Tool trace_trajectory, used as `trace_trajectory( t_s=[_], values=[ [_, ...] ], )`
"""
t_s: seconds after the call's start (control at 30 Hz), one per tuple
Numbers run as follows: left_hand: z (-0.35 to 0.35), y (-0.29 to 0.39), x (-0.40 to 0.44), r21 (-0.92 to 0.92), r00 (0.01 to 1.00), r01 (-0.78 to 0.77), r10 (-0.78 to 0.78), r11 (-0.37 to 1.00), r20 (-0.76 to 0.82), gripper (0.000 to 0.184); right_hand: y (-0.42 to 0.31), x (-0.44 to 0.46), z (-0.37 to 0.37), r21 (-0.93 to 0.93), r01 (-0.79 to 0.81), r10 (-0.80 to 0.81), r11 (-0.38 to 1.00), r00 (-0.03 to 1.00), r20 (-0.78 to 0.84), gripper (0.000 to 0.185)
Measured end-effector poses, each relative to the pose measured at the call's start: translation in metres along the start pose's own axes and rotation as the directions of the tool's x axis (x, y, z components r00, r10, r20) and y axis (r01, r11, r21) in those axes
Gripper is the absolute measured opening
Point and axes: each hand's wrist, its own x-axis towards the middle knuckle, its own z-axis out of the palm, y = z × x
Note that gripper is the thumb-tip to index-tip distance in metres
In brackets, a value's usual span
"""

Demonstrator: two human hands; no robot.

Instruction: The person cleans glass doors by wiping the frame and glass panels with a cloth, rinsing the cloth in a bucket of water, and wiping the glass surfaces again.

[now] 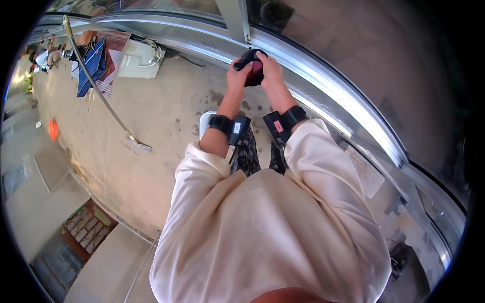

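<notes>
A bunched dark cloth (pixel 255 78), black with a maroon patch, is held out in front of me between both hands. My left hand (pixel 237 77) grips its left side, with the thumb pressed on top. On the opposite side, my right hand (pixel 271 70) has its fingers curled over the cloth. Just beyond my hands runs the silver metal frame (pixel 303 68) of a glass window. Each wrist wears a black strap with a small box on it.
Left of me, a long-handled tool (pixel 103 96) slants down to the floor. Beyond it lie a blue bag (pixel 92 68) and a white panel (pixel 137 59) with a coiled hose. An orange-red object (pixel 53 130) is farther left. Another person (pixel 48 58) is at the far upper left.
</notes>
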Motion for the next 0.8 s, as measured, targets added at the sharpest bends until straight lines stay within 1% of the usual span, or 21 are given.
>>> trace_trajectory(
  t_s=[0.03, 0.07, 0.1, 0.13, 0.17, 0.2, 0.23, 0.27, 0.3, 0.33, 0.4, 0.43, 0.5, 0.53, 0.6, 0.63, 0.67, 0.7, 0.73, 0.77, 0.8],
  values=[
    [0.000, 0.004, 0.001, 0.001, 1.000, 0.000, 0.000, 1.000, 0.001, 0.049, -0.001, -0.001, 0.007, 0.005, -0.012, 0.013, 1.000, 0.999, -0.047, 0.024],
    [0.000, 0.008, 0.002, 0.035, 0.999, 0.051, -0.051, 0.998, -0.001, 0.044, -0.003, -0.003, 0.014, 0.036, -0.016, 0.020, 0.999, 0.991, -0.135, 0.021],
    [0.000, 0.010, 0.004, 0.071, 0.995, 0.103, -0.103, 0.992, -0.004, 0.039, -0.001, 0.001, 0.019, 0.039, -0.014, 0.019, 0.999, 0.991, -0.136, 0.021],
    [0.002, 0.005, 0.008, 0.074, 0.995, 0.103, -0.103, 0.992, -0.001, 0.039, -0.001, 0.005, 0.021, 0.029, -0.065, 0.070, 0.997, 0.981, -0.181, 0.025],
    [0.002, 0.001, 0.013, 0.177, 0.997, -0.039, 0.051, 0.983, -0.060, 0.034, 0.000, 0.009, 0.024, 0.021, -0.116, 0.118, 0.993, 0.967, -0.226, 0.030],
    [0.004, 0.003, 0.015, 0.285, 0.973, -0.173, 0.209, 0.943, -0.102, 0.029, 0.000, 0.009, 0.027, 0.031, -0.134, 0.138, 0.990, 0.957, -0.257, 0.037],
    [0.004, 0.004, 0.015, 0.287, 0.973, -0.172, 0.208, 0.942, -0.098, 0.029, 0.000, 0.010, 0.028, 0.035, -0.134, 0.138, 0.990, 0.956, -0.260, 0.037],
    [0.004, 0.005, 0.014, 0.456, 0.894, -0.356, 0.439, 0.816, -0.087, 0.028, 0.000, 0.010, 0.029, 0.113, -0.175, 0.200, 0.978, 0.943, -0.267, 0.032],
    [0.005, 0.011, 0.012, 0.603, 0.767, -0.496, 0.641, 0.625, -0.034, 0.027, 0.001, 0.013, 0.029, 0.190, -0.213, 0.260, 0.958, 0.928, -0.268, 0.028],
    [0.008, 0.017, 0.010, 0.601, 0.765, -0.499, 0.643, 0.624, -0.031, 0.027, 0.003, 0.019, 0.028, 0.192, -0.211, 0.258, 0.958, 0.928, -0.267, 0.028],
    [0.010, 0.029, 0.003, 0.579, 0.836, -0.457, 0.549, 0.676, 0.019, 0.027, 0.013, 0.030, 0.024, 0.261, -0.200, 0.249, 0.944, 0.954, -0.166, 0.026],
    [0.012, 0.039, 0.001, 0.579, 0.835, -0.459, 0.550, 0.674, 0.021, 0.027, 0.011, 0.028, 0.024, 0.264, -0.199, 0.248, 0.944, 0.955, -0.165, 0.026],
    [0.016, 0.055, 0.001, 0.684, 0.925, -0.223, 0.373, 0.695, -0.077, 0.027, 0.006, 0.021, 0.021, 0.272, -0.239, 0.264, 0.932, 0.963, -0.058, 0.027],
    [0.012, 0.049, 0.010, 0.686, 0.924, -0.227, 0.376, 0.691, -0.072, 0.027, 0.003, 0.014, 0.016, 0.278, -0.238, 0.263, 0.931, 0.963, -0.057, 0.027],
    [0.000, 0.027, 0.036, 0.575, 0.898, -0.275, 0.420, 0.771, -0.133, 0.029, 0.001, -0.005, 0.003, 0.070, -0.177, 0.171, 0.982, 0.982, 0.082, 0.030],
    [-0.003, 0.021, 0.041, 0.576, 0.898, -0.274, 0.419, 0.770, -0.132, 0.029, 0.005, -0.012, -0.002, 0.071, -0.178, 0.172, 0.982, 0.982, 0.081, 0.030],
    [-0.007, 0.015, 0.046, 0.488, 0.934, -0.251, 0.342, 0.836, -0.105, 0.029, 0.010, -0.019, -0.006, 0.035, -0.003, 0.004, 0.999, 1.000, -0.014, 0.027],
    [-0.005, 0.022, 0.044, 0.396, 0.961, -0.219, 0.267, 0.892, -0.070, 0.028, 0.015, -0.022, -0.009, -0.017, 0.169, -0.170, 0.986, 0.980, -0.101, 0.024],
    [-0.001, 0.027, 0.039, 0.396, 0.961, -0.220, 0.268, 0.892, -0.069, 0.028, 0.019, -0.024, -0.012, -0.016, 0.169, -0.170, 0.985, 0.980, -0.101, 0.024],
    [0.004, 0.030, 0.033, 0.167, 0.987, -0.118, 0.134, 0.979, -0.087, 0.028, 0.022, -0.026, -0.017, -0.172, 0.449, -0.462, 0.877, 0.886, -0.039, 0.023],
    [0.009, 0.035, 0.026, -0.071, 0.997, -0.001, -0.004, 0.997, -0.073, 0.027, 0.023, -0.029, -0.022, -0.299, 0.682, -0.698, 0.668, 0.713, 0.066, 0.024]
  ],
)
